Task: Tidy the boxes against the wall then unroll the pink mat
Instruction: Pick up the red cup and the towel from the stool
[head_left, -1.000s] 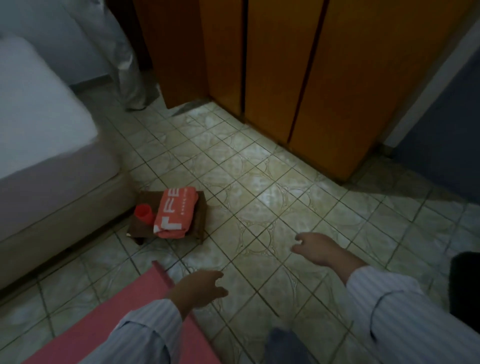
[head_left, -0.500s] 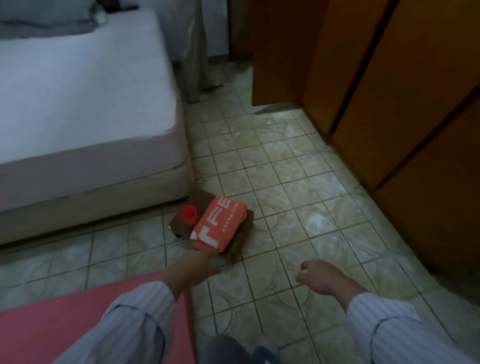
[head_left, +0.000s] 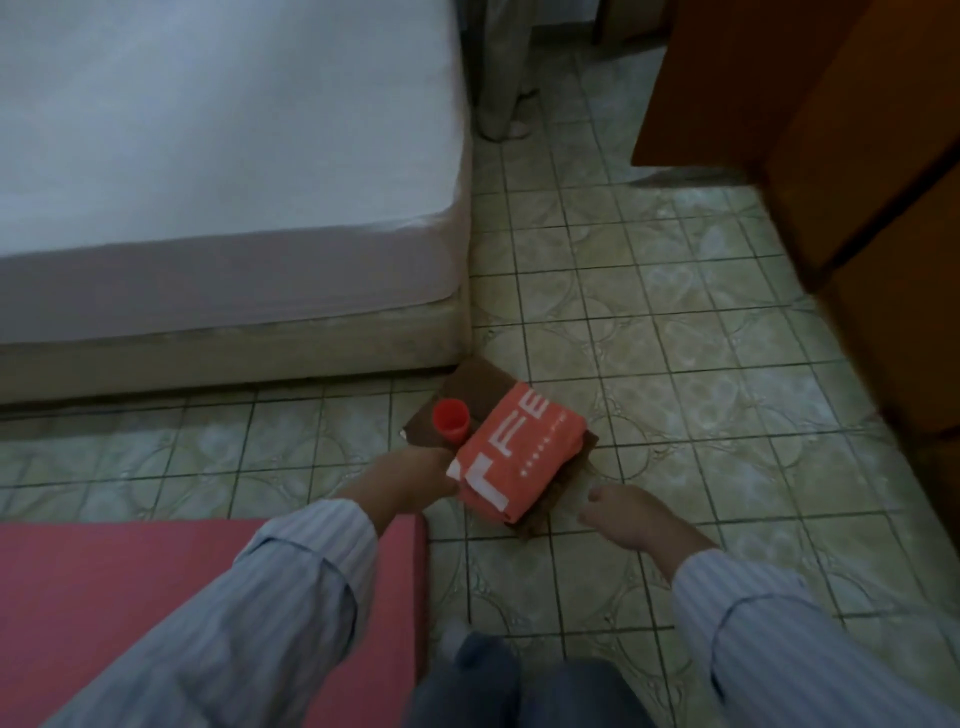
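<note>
A flat brown box (head_left: 475, 387) lies on the tiled floor by the bed's corner. It carries a folded orange package with white letters (head_left: 511, 449) and a small red cup (head_left: 451, 420). My left hand (head_left: 410, 475) reaches the box's near-left edge, right against the orange package; its fingertips are hidden there. My right hand (head_left: 631, 514) hovers just right of the box's near corner, fingers loosely curled, holding nothing. The pink mat (head_left: 124, 577) lies flat on the floor at lower left, partly under my left sleeve.
A low bed with a white mattress (head_left: 218, 156) fills the upper left. Orange-brown wardrobe doors (head_left: 841, 171) run along the right. A pale curtain (head_left: 501, 67) hangs past the bed. Bare tiles (head_left: 675, 332) lie between bed and wardrobe. My knees show at the bottom.
The view swung left and down toward the bed. My left hand moved forward from over the mat to the box's edge. My right hand came closer to the box's corner.
</note>
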